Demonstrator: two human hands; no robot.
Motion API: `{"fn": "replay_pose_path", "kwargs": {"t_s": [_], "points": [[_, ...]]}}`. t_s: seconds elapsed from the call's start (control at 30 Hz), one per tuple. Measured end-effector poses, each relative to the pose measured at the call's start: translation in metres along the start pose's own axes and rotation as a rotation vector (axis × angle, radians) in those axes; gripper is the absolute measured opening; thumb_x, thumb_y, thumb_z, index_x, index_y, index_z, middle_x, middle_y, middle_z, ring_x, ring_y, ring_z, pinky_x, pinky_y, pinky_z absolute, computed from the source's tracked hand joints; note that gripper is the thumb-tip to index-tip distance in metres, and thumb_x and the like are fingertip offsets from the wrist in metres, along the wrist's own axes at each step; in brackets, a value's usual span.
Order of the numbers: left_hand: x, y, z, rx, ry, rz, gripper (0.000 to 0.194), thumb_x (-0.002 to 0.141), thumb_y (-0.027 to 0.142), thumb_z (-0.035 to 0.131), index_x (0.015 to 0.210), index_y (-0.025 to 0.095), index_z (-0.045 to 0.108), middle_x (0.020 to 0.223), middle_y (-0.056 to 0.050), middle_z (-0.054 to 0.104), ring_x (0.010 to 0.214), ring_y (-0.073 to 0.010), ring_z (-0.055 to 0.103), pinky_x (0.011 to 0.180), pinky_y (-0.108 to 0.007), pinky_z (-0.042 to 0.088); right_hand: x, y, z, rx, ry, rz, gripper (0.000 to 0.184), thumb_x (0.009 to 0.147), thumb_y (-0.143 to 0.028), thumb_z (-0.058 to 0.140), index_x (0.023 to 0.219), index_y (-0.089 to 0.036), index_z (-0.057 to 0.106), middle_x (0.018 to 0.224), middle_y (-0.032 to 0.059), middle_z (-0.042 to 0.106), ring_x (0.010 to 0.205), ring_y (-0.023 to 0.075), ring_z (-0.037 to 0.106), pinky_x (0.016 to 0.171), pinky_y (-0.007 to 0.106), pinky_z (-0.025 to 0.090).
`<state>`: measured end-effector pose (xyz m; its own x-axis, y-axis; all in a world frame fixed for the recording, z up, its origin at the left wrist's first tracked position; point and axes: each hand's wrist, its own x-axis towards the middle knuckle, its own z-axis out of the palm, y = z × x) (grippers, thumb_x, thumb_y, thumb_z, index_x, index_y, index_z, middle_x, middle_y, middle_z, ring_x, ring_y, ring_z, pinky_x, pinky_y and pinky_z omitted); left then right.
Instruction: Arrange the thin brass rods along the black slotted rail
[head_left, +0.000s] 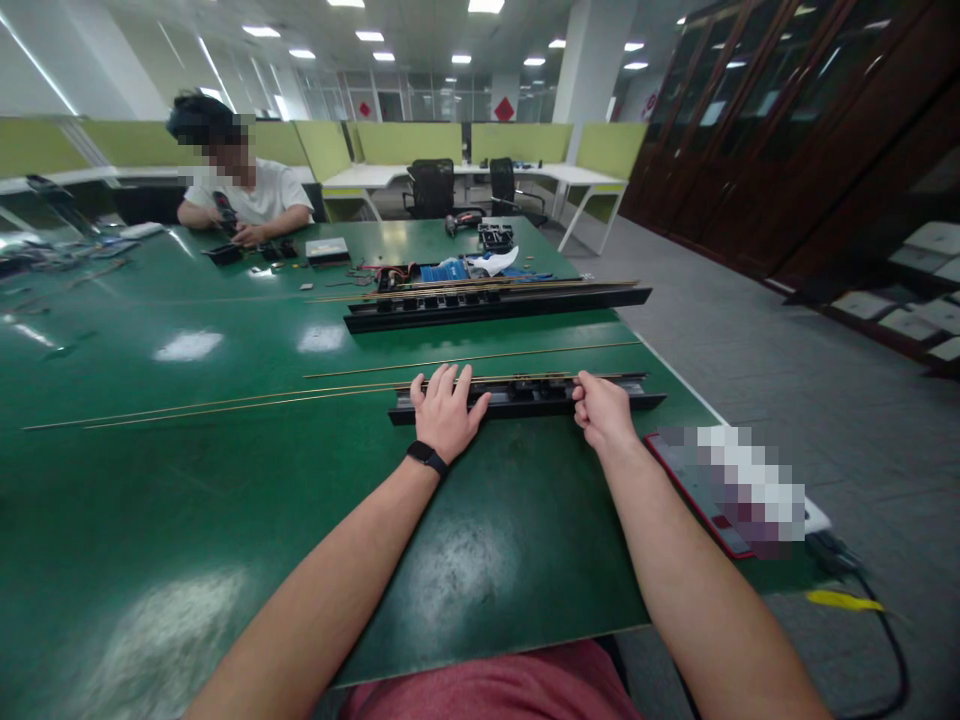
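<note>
A black channel-shaped rail (pixel 517 408) lies across the green table in front of me, with small black blocks (pixel 525 386) inside it. My left hand (pixel 448 412) rests over its left part, fingers spread and palm down. Long thin brass-coloured rods (pixel 300 398) stretch from far left under that hand and along the rail's far side. Toward the rail's right end, my right hand (pixel 606 410) is closed, its thumb and fingertips pinching at the line of a rod. The pinched part itself is hidden by the fingers.
Another black rail (pixel 495 308) with rods on it lies farther back, and a single rod (pixel 472 359) lies between the two. A red-edged flat object (pixel 690 490), partly blurred, sits by the right table edge. Across the table a person (pixel 244 195) handles dark parts.
</note>
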<state>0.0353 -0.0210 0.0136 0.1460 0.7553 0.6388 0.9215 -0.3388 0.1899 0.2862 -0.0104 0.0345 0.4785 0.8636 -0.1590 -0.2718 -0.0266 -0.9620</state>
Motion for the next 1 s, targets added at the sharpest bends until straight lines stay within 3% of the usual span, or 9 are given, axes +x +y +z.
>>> {"fn": "replay_pose_path", "kwargs": {"t_s": [0.43,0.77,1.0], "points": [[0.0000,-0.0001,-0.0003,0.003,-0.017,0.002,0.053,0.102,0.053,0.045,0.144,0.023,0.055,0.146,-0.015,0.060,0.143,-0.0310,0.047,0.123,-0.057,0.016,-0.0024,0.0003,0.0017,-0.008,-0.075,0.034,0.021,0.088,-0.032,0.072,0.081,-0.017,0.060,0.056,-0.0036,0.058,0.028,0.0042,0.036,0.026,0.015,0.018],[0.0001,0.0002,-0.0015,-0.008,-0.023,-0.007,0.053,0.101,0.051,0.048,0.144,0.023,0.056,0.147,-0.016,0.058,0.143,-0.0326,0.047,0.123,-0.057,0.018,0.0022,0.0000,-0.0020,0.000,-0.002,0.016,0.020,0.085,-0.031,0.072,0.080,-0.018,0.059,0.055,-0.0046,0.056,0.028,0.0043,0.036,0.027,0.015,0.018],[0.0003,0.0005,-0.0011,0.006,-0.022,-0.003,0.051,0.101,0.052,0.047,0.142,0.023,0.057,0.146,-0.016,0.059,0.143,-0.0320,0.047,0.122,-0.057,0.018,-0.0025,0.0000,0.0005,-0.035,-0.069,0.027,0.021,0.088,-0.035,0.071,0.083,-0.017,0.060,0.058,-0.0022,0.060,0.028,0.0045,0.037,0.026,0.015,0.017]]}}
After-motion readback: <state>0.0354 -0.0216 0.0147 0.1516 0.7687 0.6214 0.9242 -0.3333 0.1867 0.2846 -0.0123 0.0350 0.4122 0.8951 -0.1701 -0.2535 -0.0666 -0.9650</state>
